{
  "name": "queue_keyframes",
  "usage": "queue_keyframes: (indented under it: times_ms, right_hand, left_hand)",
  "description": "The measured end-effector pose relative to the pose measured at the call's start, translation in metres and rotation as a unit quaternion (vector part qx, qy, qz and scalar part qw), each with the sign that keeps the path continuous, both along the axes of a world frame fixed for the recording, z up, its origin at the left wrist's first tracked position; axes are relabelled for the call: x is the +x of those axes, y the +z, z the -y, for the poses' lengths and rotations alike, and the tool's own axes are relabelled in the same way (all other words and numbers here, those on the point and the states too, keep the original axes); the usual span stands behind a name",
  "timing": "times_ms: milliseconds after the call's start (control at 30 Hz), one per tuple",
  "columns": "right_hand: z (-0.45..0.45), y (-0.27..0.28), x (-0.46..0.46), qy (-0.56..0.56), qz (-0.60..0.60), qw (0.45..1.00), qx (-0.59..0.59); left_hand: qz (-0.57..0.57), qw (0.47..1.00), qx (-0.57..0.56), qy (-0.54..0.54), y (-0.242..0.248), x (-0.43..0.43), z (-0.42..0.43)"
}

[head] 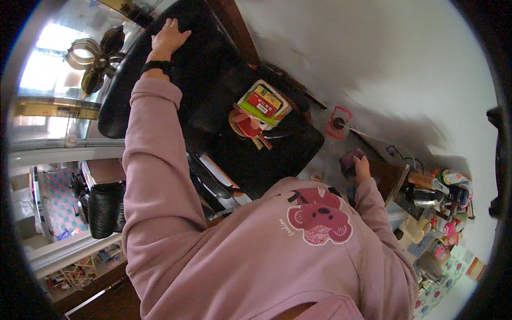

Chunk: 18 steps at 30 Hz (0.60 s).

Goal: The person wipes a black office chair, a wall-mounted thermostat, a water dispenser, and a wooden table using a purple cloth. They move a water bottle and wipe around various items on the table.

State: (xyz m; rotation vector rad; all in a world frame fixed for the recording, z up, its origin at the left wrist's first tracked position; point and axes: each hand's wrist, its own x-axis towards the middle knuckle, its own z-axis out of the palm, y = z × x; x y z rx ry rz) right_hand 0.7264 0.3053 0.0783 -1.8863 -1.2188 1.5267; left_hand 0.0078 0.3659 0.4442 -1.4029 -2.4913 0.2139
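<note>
My left hand (170,38) lies palm down with fingers spread on the upper part of a black padded chair (204,60). It holds nothing, and a dark band is around that wrist. Down at the right, my right hand (362,167) grips a dark purple cloth (352,160), partly bunched. On the black seat (292,156) between my arms rests a red and yellow package (265,100) that bears writing. A bright green packet edge (256,110) shows beneath it, above a white tray (249,90). Beside them lie red paddles with wooden handles (260,142), likely table tennis bats.
A red-edged object (338,123) sits on the floor by the white wall (400,60). To my right, a cluttered table holds a metal kettle (427,198) and several containers. Glass panes (48,68) with a dark flower-shaped ornament (100,60) stand left of the chair.
</note>
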Motion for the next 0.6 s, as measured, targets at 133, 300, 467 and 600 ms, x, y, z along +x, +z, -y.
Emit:
queue_keyframes:
  times_ms: [133, 300, 467, 600]
  right_hand:
    - [0.003, -0.012, -0.013, 0.044, 0.042, 0.998, 0.003]
    - [0.021, -0.011, -0.015, -0.006, -0.062, 0.998, -0.013]
    - [0.014, 0.012, -0.027, 0.061, 0.113, 0.992, -0.009]
    - [-0.008, 0.021, -0.043, 0.014, 0.061, 0.998, 0.004]
  left_hand:
    - [0.002, 1.0, 0.004, -0.004, -0.005, -0.014, 0.001]
    - [0.012, 1.0, 0.009, 0.007, -0.01, -0.023, -0.004]
    - [0.014, 1.0, 0.004, 0.022, -0.01, -0.018, -0.012]
    - [0.052, 0.998, 0.005, 0.041, -0.008, -0.012, -0.019]
